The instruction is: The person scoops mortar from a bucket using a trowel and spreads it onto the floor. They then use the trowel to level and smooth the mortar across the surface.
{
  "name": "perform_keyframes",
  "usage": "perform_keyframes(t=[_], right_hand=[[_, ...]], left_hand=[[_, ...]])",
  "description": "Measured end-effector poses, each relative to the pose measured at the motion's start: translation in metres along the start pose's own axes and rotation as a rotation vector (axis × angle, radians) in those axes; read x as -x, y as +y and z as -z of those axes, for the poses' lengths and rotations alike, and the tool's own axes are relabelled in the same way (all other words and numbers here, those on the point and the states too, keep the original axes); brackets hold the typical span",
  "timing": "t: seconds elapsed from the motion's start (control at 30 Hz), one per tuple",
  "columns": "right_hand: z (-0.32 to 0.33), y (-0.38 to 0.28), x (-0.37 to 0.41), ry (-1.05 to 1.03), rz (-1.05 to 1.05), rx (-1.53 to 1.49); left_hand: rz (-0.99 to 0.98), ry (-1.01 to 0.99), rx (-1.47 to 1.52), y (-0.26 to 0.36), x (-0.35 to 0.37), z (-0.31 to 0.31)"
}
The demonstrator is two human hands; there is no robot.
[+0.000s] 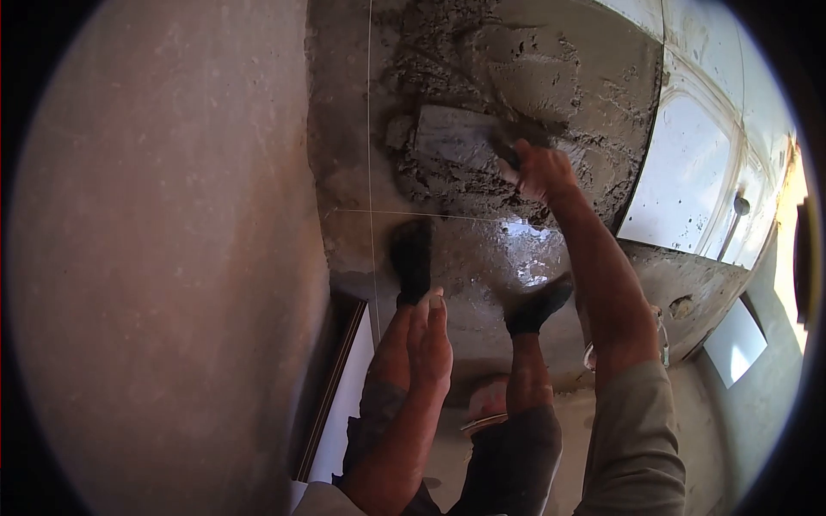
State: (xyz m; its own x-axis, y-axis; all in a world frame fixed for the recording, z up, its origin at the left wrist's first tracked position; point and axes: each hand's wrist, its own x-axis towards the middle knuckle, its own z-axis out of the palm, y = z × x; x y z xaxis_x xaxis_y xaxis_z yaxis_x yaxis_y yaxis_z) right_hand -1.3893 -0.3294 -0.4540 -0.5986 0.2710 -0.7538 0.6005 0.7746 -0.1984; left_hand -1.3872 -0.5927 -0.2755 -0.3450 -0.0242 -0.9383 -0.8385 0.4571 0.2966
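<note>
My right hand is closed around the handle of a trowel. The trowel's flat rectangular blade lies against the wet grey mortar, which is smooth in parts and lumpy around the blade. My left hand hangs in front of my left shin, fingers stretched out and holding nothing. Just beyond it is my dark-covered left foot on the floor. To the right, my other foot stands beside a wet, shiny patch of floor.
Thin strings cross near the mortar's lower left. Large glossy tiles border it on the right, with a smeared surface. A bare wall rises at left. Flat boxed panels lean near my left leg; a bucket stands behind my legs.
</note>
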Motion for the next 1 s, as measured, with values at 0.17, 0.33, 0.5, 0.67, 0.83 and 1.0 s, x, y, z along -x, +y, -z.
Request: perform_keyframes(t=[0.17,0.33,0.5,0.67,0.83,1.0], right_hand=[[0.005,0.028,0.004,0.144,-0.107,-0.007],[-0.001,0.063,0.032,0.282,-0.282,-0.116],[-0.048,0.081,0.076,0.384,-0.468,-0.286],[-0.079,0.066,0.134,0.409,-0.478,-0.525],[-0.091,0.072,0.206,0.523,-0.511,-0.759],[-0.082,0.102,0.367,0.336,-0.720,-1.178]], left_hand=[[-0.016,-0.014,0.006,-0.010,-0.003,0.001],[-0.060,-0.012,-0.008,-0.021,0.000,-0.005],[-0.088,-0.035,0.087,-0.037,0.003,-0.017],[-0.090,-0.073,-0.052,-0.046,0.007,-0.023],[-0.112,-0.108,-0.281,-0.050,0.012,-0.036],[-0.096,-0.245,-0.556,-0.076,0.017,-0.053]])
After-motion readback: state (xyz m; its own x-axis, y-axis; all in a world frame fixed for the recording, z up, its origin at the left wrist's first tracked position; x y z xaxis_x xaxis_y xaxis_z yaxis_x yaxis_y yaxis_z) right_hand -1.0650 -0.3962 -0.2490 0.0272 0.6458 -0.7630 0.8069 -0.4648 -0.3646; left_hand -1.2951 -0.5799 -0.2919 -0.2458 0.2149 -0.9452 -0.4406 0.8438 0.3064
